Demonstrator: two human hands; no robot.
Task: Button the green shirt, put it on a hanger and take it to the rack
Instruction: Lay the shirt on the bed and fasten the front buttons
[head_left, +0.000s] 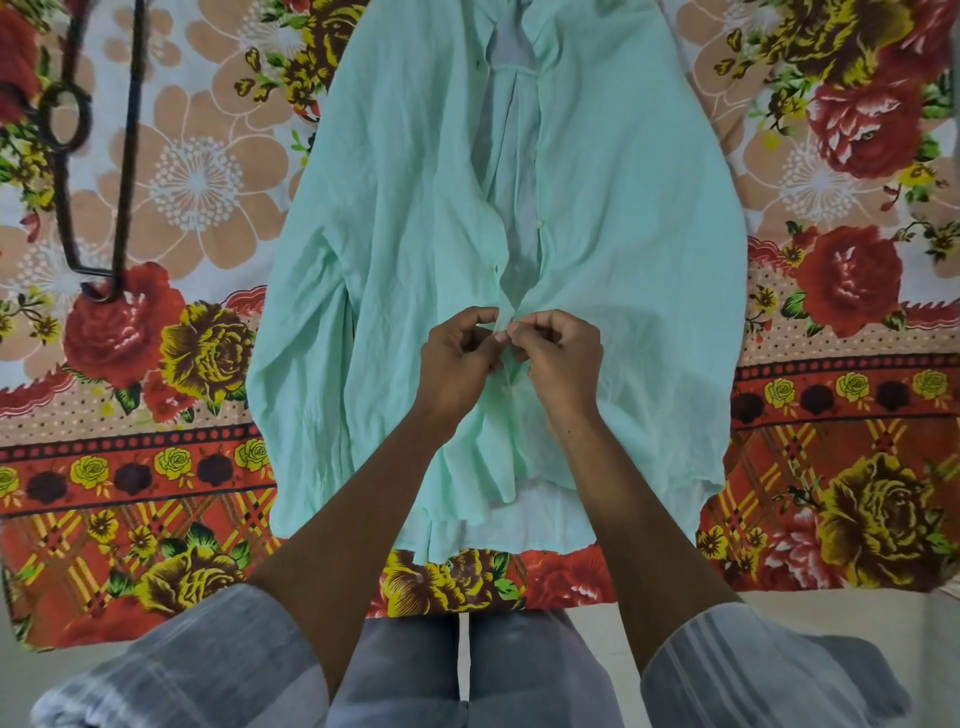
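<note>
A: Green shirt (415, 218) lies flat and face up on the flowered bedspread (197, 171), collar away from the person, hem nearest them. Its long axis runs straight out from the body.

B: And the cloth?

A: Thin, soft, crumpled mint fabric, with the front open in a long narrow gap from the collar down to the hands.

B: Where do the hands sit?

A: Both meet on the placket, low on the shirt. The left hand (457, 358) pinches the left edge of the opening; the right hand (561, 358) pinches the right edge, fingertips nearly touching its partner's. Neither is nearer; they work as a pair.

B: What turns the next move?

A: I judge the edges must overlap here so a small pale button (506, 387), seen just below the fingers, finds its hole. Another button (538, 222) waits higher up the gap.

B: The hanger?

A: A dark, thin wire hanger (104, 156) rests on the bedspread, well apart to the left.
</note>
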